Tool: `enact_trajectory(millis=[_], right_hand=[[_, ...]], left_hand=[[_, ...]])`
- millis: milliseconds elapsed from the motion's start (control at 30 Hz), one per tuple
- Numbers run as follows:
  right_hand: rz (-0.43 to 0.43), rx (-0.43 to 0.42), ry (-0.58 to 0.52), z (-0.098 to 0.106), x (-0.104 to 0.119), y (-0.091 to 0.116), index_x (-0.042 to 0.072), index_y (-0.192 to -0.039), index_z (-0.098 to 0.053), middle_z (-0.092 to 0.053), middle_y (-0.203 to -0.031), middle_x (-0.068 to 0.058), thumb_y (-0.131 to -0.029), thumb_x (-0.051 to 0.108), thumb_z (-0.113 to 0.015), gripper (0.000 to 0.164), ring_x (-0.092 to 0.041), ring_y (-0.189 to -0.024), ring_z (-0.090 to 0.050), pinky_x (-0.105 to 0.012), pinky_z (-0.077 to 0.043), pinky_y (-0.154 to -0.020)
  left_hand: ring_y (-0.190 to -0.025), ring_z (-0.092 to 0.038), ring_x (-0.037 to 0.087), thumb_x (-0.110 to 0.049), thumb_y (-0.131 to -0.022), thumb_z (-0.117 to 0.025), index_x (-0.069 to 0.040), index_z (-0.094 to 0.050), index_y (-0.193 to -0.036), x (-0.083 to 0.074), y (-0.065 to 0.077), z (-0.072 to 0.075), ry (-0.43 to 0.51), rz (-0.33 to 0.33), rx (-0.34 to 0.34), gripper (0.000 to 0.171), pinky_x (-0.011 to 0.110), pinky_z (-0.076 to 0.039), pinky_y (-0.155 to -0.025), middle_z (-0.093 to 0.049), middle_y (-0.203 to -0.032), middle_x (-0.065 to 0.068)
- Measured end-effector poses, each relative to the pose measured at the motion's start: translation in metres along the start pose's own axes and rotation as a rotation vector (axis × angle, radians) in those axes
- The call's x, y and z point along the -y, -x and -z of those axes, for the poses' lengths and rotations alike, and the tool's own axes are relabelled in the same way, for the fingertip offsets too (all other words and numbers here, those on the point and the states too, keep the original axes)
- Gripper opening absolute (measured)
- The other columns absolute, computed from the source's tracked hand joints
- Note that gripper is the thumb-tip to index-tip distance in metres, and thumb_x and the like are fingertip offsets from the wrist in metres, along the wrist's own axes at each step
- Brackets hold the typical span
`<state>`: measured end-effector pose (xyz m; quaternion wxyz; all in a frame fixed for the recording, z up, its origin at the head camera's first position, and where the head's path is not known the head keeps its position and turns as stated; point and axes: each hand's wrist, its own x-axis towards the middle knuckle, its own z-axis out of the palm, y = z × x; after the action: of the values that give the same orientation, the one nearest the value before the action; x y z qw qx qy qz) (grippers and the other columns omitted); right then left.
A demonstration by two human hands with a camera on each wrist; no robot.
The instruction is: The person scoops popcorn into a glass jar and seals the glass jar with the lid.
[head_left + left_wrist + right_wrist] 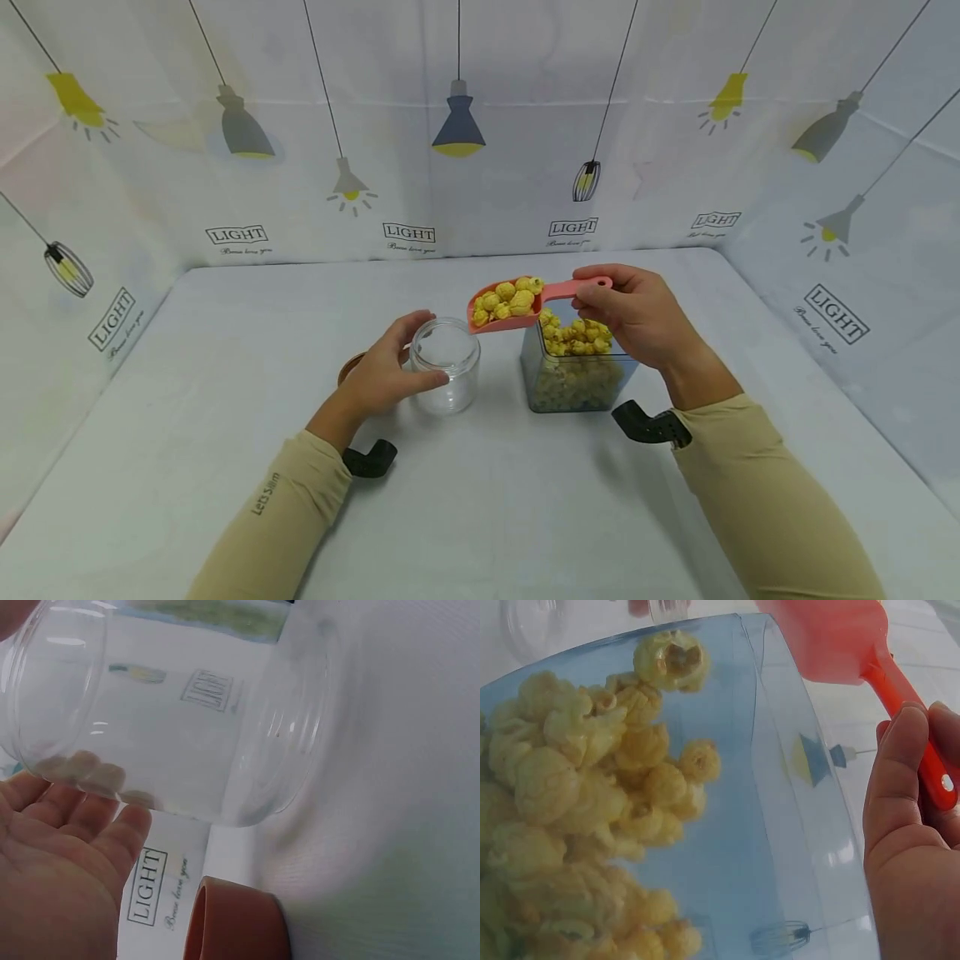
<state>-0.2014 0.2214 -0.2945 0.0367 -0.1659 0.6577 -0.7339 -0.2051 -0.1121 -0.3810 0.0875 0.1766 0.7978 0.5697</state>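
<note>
Where spilling is the risk, a level, unhurried carry seems best.
Right of mid-frame stands a bluish see-through square container [570,390]; just left of centre, fingers of the left hand [384,375] grasp a clear round wide-mouthed jar [452,396], which wants holding steady; at mid-frame, fingers of the right hand [637,315] pinch a coral-pink plastic scoop [558,290] by its handle, heaped with round yellow popcorn [506,298].

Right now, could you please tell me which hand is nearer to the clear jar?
The left hand is nearer: it holds the clear jar from the jar's left side. The right hand is farther off, to the jar's right, holding the pink scoop.
</note>
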Motion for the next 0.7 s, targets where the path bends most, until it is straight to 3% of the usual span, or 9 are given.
enact_trajectory(millis=[233,333,500,700], right_hand=[[-0.047,0.023,0.031,-0.006,-0.001,-0.005,0.013,-0.105,-0.072,-0.066,-0.093,-0.007,-0.1,-0.001,-0.055,0.023,-0.016,-0.085,-0.065,-0.024,-0.056,-0.084],[-0.074,0.023,0.063,-0.008,-0.001,-0.007,0.003,-0.111,-0.069,-0.065,-0.094,-0.007,-0.1,0.0,-0.055,0.018,-0.016,-0.087,-0.064,-0.025,-0.055,-0.086],[-0.113,0.012,0.224,-0.012,0.0,-0.009,-0.013,-0.127,-0.055,-0.064,-0.103,-0.008,-0.101,0.008,-0.058,0.034,-0.022,-0.093,-0.065,-0.025,-0.055,-0.088],[-0.133,0.032,0.326,-0.017,0.003,-0.01,-0.014,-0.129,-0.055,-0.061,-0.113,-0.014,-0.101,0.01,-0.059,0.037,-0.027,-0.098,-0.064,-0.026,-0.055,-0.088]], left_hand=[[-0.144,-0.031,0.02,-0.027,-0.082,-0.083,-0.014,-0.031,-0.155,-0.001,0.001,-0.001,-0.038,0.029,0.005,0.091,0.043,-0.027,-0.117,-0.035,-0.157,0.002],[-0.144,-0.031,0.021,-0.031,-0.081,-0.083,-0.014,-0.031,-0.156,-0.001,0.0,-0.002,-0.059,0.041,0.006,0.092,0.044,-0.028,-0.117,-0.035,-0.157,0.003],[-0.144,-0.03,0.022,-0.036,-0.081,-0.083,-0.015,-0.029,-0.156,0.0,0.0,-0.003,-0.076,0.067,0.017,0.095,0.046,-0.028,-0.116,-0.034,-0.157,0.004],[-0.144,-0.031,0.023,-0.035,-0.081,-0.083,-0.017,-0.03,-0.156,0.001,0.0,-0.003,-0.087,0.087,0.023,0.093,0.047,-0.028,-0.116,-0.036,-0.155,0.004]])
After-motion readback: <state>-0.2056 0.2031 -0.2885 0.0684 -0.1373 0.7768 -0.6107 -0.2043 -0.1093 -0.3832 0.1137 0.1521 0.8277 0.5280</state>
